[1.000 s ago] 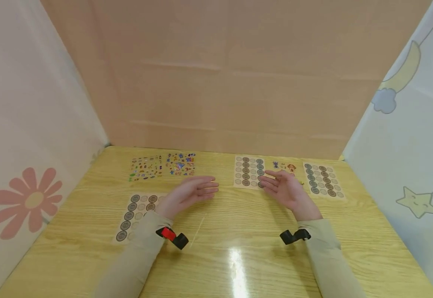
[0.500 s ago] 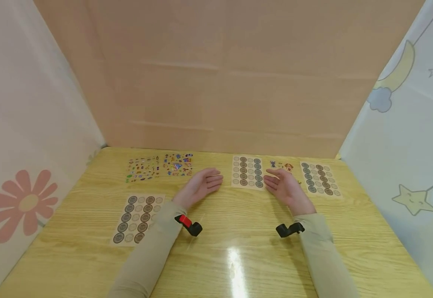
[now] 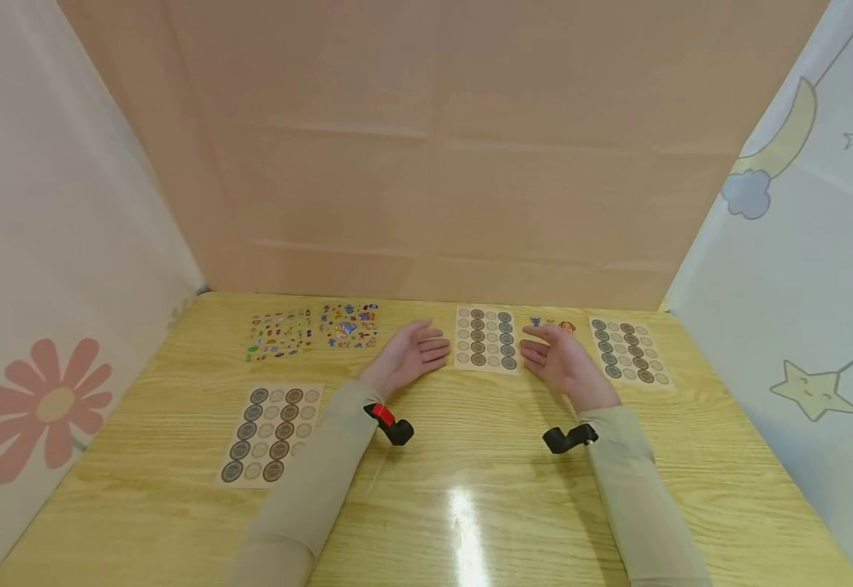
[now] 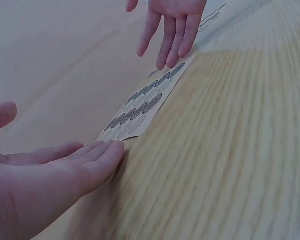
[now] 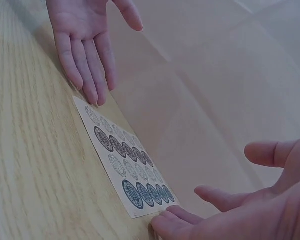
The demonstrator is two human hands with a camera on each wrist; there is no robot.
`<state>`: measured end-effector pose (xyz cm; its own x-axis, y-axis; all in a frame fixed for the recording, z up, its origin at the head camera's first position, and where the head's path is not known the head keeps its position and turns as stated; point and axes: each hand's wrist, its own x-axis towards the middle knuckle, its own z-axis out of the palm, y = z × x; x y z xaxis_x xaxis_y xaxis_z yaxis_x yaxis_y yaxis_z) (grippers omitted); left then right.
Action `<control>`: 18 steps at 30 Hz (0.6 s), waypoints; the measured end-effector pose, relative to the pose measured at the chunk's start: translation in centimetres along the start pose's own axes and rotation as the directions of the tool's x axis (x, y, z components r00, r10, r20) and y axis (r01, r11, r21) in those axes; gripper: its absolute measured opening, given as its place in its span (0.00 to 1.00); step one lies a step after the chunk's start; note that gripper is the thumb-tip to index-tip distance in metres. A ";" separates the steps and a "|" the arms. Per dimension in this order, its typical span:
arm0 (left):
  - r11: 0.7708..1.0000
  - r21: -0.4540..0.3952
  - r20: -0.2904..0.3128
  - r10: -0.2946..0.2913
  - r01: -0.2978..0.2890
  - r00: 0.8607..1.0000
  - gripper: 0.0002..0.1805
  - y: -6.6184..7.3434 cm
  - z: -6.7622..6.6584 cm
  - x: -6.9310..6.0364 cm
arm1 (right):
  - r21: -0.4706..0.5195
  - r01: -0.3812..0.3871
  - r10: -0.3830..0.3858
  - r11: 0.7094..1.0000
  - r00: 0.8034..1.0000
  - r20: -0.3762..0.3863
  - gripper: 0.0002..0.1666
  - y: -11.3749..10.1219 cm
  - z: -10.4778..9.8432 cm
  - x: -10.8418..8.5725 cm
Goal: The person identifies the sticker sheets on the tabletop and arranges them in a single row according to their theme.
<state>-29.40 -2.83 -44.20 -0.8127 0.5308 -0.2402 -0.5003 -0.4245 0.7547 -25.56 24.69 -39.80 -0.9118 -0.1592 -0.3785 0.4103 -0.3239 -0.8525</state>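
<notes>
A sheet of round stickers (image 3: 484,339) lies near the table's back edge, between the two hands. On its left side is the left hand (image 3: 410,355), palm turned inward, fingers extended and holding nothing. The right hand (image 3: 562,364) faces it from the other side, fingers slightly bent and empty, partly covering a small cartoon sticker sheet (image 3: 567,326). In the left wrist view the fingertips of the left hand (image 4: 55,175) are by the near end of the sheet (image 4: 140,107). The right wrist view shows the right hand (image 5: 240,205) by the dark-circle end; contact is unclear.
Two colourful sticker sheets (image 3: 280,334) (image 3: 349,328) lie at the back left. Another round-sticker sheet (image 3: 268,434) is at the front left, partly beside the left sleeve, and one more (image 3: 630,351) at the back right. A brown backdrop (image 3: 426,163) stands behind the wooden table (image 3: 500,505).
The left hand has moved right and slightly away from the body, toward the middle sheet, uncovering the front-left sheet. The right hand has shifted little. The head view has turned slightly.
</notes>
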 end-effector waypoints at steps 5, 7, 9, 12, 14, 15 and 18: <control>0.999 -0.024 0.010 -0.033 0.033 0.999 0.39 0.2 0.3 0.4 | -0.007 -0.019 0.019 1.000 0.999 0.029 0.32 -0.2 -0.2 0.2; 0.998 -0.031 0.011 -0.046 0.046 0.999 0.39 0.2 0.5 0.4 | -0.007 -0.029 0.029 1.000 0.999 0.034 0.32 -0.2 -0.3 0.3; 0.998 -0.042 0.008 -0.050 0.050 0.999 0.39 0.3 0.6 0.4 | -0.001 -0.039 0.039 0.999 0.999 0.030 0.33 -0.3 -0.4 0.5; 0.997 -0.058 -0.004 -0.045 0.044 0.999 0.39 0.3 0.7 0.4 | 0.007 -0.047 0.047 0.999 0.999 0.018 0.34 -0.3 -0.5 0.7; 0.997 -0.065 -0.015 -0.041 0.040 0.999 0.38 0.3 0.7 0.4 | 0.009 -0.052 0.052 0.999 0.999 0.009 0.34 -0.4 -0.7 0.7; 0.997 -0.069 -0.021 -0.040 0.039 0.999 0.38 0.3 0.7 0.4 | 0.011 -0.057 0.057 0.998 0.998 0.003 0.34 -0.5 -0.7 0.8; 0.997 -0.072 -0.042 -0.044 0.041 0.998 0.38 0.3 0.8 0.3 | 0.011 -0.074 0.074 0.997 0.997 -0.012 0.33 -0.5 -0.8 0.7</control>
<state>-29.55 -2.22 -43.58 -0.8017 0.5176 -0.2989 -0.5535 -0.4541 0.6982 -26.45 25.49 -39.90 -0.8792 -0.1717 -0.4445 0.4765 -0.3217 -0.8182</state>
